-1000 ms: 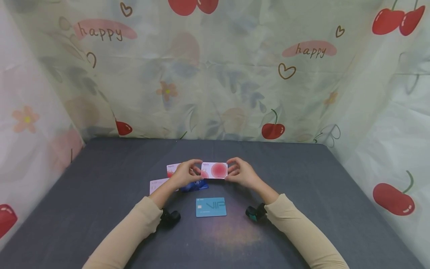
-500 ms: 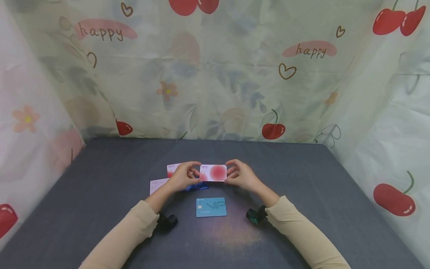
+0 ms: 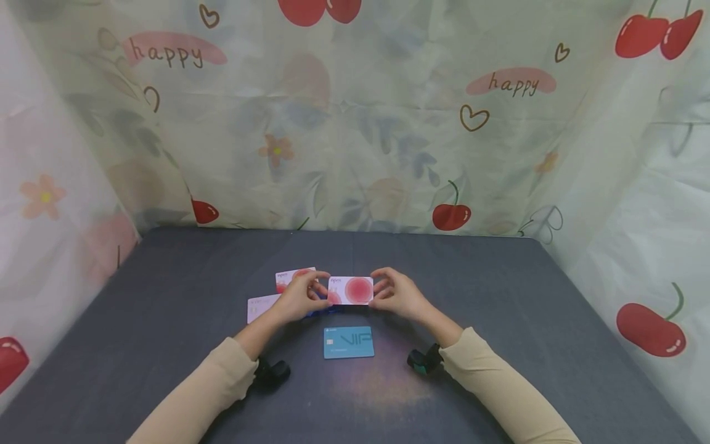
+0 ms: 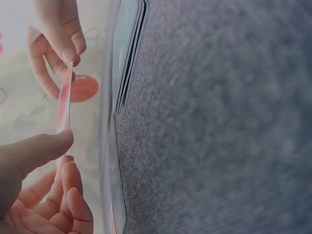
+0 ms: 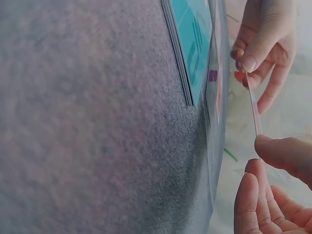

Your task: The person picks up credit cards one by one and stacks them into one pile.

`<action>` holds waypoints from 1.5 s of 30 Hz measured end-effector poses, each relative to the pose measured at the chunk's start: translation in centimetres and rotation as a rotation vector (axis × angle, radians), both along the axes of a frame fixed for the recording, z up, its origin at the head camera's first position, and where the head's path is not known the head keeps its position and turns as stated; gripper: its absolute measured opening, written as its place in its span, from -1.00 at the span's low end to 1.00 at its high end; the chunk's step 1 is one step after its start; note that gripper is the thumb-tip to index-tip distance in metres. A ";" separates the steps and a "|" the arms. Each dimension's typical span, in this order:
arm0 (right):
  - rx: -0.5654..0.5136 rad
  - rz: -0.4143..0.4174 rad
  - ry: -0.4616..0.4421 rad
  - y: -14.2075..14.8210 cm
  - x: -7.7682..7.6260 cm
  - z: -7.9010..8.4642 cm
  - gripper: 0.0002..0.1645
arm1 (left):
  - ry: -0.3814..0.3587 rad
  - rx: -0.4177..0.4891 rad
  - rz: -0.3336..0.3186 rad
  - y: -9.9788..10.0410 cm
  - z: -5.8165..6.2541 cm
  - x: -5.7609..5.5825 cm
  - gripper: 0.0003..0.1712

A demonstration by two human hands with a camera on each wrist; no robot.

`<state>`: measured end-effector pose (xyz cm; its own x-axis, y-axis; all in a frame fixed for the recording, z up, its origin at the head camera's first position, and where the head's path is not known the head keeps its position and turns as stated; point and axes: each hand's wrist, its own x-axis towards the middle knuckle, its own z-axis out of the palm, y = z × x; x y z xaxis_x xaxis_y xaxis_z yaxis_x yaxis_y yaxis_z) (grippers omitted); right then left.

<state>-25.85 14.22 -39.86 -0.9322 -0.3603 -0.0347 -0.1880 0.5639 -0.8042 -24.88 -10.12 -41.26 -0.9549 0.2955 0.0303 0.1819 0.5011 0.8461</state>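
Observation:
Between my two hands a pink-and-white card (image 3: 350, 290) with a red circle is held up off the table, its face toward me. My left hand (image 3: 299, 296) pinches its left edge between thumb and fingers, and my right hand (image 3: 400, 295) pinches the right edge. Seen edge-on in the left wrist view, the card (image 4: 64, 109) looks thin. Nearer to me lies a teal VIP card (image 3: 349, 343); in the right wrist view this teal card (image 5: 192, 44) tops a small stack.
Beyond my left hand lie a pink card with red (image 3: 288, 279) and a pale pink card (image 3: 261, 306). A blue card (image 3: 324, 311) is mostly hidden behind that hand. The dark grey table (image 3: 499, 308) is enclosed by printed curtains (image 3: 355, 154).
Both hands have brought the pink-and-white card slightly lower and nearer to me. It now covers more of the blue card. The teal card has not moved.

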 end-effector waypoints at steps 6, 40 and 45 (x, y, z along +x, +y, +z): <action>-0.002 0.013 -0.004 0.1 0.3 -0.3 -0.36 | -0.004 -0.009 0.004 -0.1 0.2 0.5 -0.41; 0.004 0.097 0.008 0.2 2.3 -0.6 -0.38 | -0.026 -0.044 -0.008 -0.4 0.7 3.2 -0.41; 0.013 0.089 -0.021 0.1 2.7 -0.5 -0.38 | -0.022 -0.058 -0.008 -0.3 0.7 3.7 -0.42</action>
<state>-23.13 14.30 -40.38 -0.8953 -0.4415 -0.0593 -0.2210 0.5558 -0.8014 -21.23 -10.44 -40.54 -0.9526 0.3041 -0.0084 0.1676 0.5478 0.8196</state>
